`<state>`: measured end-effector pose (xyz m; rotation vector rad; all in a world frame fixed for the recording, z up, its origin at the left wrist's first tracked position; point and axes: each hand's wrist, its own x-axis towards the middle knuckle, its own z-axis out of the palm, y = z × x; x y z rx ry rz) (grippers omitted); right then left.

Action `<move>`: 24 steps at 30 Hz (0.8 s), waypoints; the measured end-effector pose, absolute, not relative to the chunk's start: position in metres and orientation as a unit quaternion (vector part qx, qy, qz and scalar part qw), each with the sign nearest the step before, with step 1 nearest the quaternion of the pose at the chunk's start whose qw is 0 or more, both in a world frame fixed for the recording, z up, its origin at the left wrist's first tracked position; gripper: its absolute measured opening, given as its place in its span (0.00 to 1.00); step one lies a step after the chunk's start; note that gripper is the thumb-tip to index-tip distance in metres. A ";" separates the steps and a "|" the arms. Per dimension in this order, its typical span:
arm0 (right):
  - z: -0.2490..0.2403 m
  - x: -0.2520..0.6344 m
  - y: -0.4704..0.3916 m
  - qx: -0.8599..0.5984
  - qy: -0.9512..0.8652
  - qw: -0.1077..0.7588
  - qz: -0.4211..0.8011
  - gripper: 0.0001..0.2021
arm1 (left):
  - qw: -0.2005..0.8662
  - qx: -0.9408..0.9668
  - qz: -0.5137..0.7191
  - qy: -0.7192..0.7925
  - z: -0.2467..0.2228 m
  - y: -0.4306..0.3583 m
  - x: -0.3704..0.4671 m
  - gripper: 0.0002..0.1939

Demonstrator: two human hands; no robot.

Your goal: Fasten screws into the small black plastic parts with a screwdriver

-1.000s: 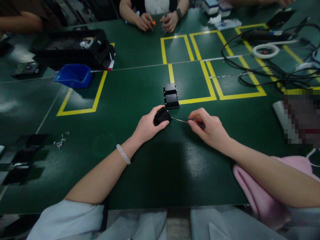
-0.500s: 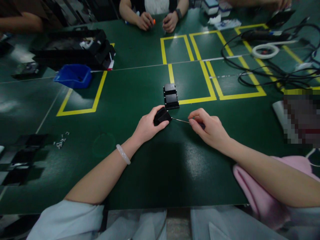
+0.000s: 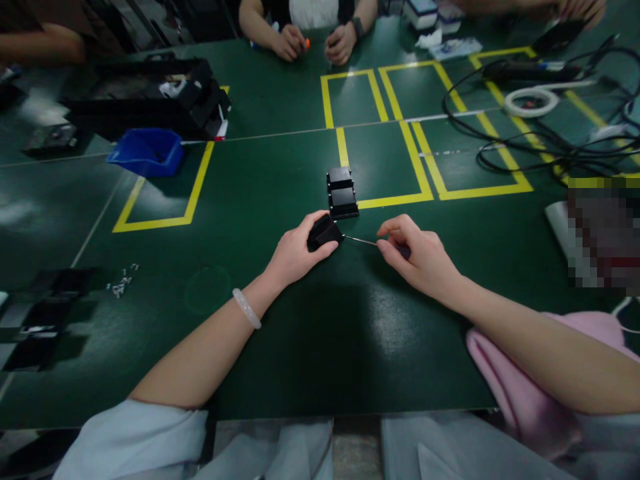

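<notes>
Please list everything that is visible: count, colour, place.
Table: one, green, central
Held block: one, black, centre
Screwdriver: one, silver shaft, centre
Blocks: apparently two, black, beyond held block
Screws: several, silver, left
Flat parts: several, dark, left
Bin: one, blue, upper left
Trays: uncounted, black, behind bin
Tape outlines: several, yellow, on table
Cables: several, black, upper right
Coil: one, white, among cables
Cloth: one, pink, lower right
Boxes: two, pale, top right
Co-workers' hands: several, far side
Bracelet: one, white, centre left
Left hand: one, around held block
Right hand: one, on screwdriver
</notes>
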<state>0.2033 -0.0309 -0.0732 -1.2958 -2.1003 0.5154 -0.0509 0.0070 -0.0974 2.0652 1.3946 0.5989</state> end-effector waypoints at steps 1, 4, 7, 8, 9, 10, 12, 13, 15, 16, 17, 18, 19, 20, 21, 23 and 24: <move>-0.073 0.203 -0.031 -0.492 -0.792 0.303 0.198 0.04 | 0.285 0.773 0.225 0.521 -0.098 0.007 -0.051 0.34; -0.074 0.203 -0.031 -0.493 -0.793 0.305 0.189 0.05 | 0.285 0.771 0.225 0.523 -0.098 0.007 -0.051 0.33; -0.075 0.203 -0.031 -0.487 -0.797 0.311 0.177 0.07 | 0.287 0.771 0.223 0.523 -0.097 0.007 -0.051 0.33; -0.075 0.203 -0.031 -0.486 -0.797 0.311 0.176 0.08 | 0.287 0.771 0.223 0.523 -0.097 0.007 -0.051 0.33; -0.074 0.203 -0.032 -0.485 -0.798 0.311 0.176 0.08 | 0.286 0.772 0.221 0.523 -0.097 0.007 -0.051 0.33; -0.074 0.203 -0.032 -0.485 -0.798 0.311 0.176 0.08 | 0.286 0.772 0.221 0.523 -0.096 0.007 -0.051 0.33; -0.073 0.203 -0.032 -0.484 -0.799 0.311 0.176 0.08 | 0.288 0.771 0.219 0.523 -0.096 0.007 -0.051 0.33; -0.073 0.203 -0.031 -0.484 -0.798 0.311 0.178 0.08 | 0.289 0.771 0.220 0.523 -0.096 0.007 -0.051 0.33; -0.072 0.203 -0.031 -0.486 -0.798 0.304 0.187 0.06 | 0.289 0.772 0.219 0.522 -0.096 0.007 -0.051 0.34; -0.072 0.203 -0.031 -0.488 -0.797 0.299 0.192 0.05 | 0.288 0.772 0.219 0.522 -0.096 0.007 -0.051 0.34; -0.072 0.203 -0.031 -0.491 -0.796 0.294 0.196 0.04 | 0.287 0.772 0.219 0.522 -0.096 0.007 -0.051 0.34; -0.072 0.203 -0.030 -0.493 -0.796 0.291 0.198 0.04 | 0.287 0.772 0.218 0.523 -0.096 0.007 -0.051 0.34; -0.072 0.203 -0.030 -0.495 -0.795 0.291 0.197 0.04 | 0.288 0.772 0.218 0.523 -0.096 0.007 -0.051 0.34; -0.073 0.203 -0.030 -0.496 -0.795 0.291 0.194 0.05 | 0.288 0.772 0.218 0.524 -0.096 0.007 -0.051 0.34; -0.073 0.203 -0.030 -0.495 -0.795 0.294 0.191 0.06 | 0.289 0.771 0.218 0.523 -0.096 0.007 -0.051 0.34; -0.074 0.203 -0.030 -0.492 -0.797 0.298 0.182 0.08 | 0.290 0.772 0.219 0.522 -0.096 0.007 -0.051 0.34; -0.075 0.203 -0.030 -0.490 -0.799 0.300 0.178 0.08 | 0.289 0.772 0.221 0.521 -0.096 0.007 -0.051 0.33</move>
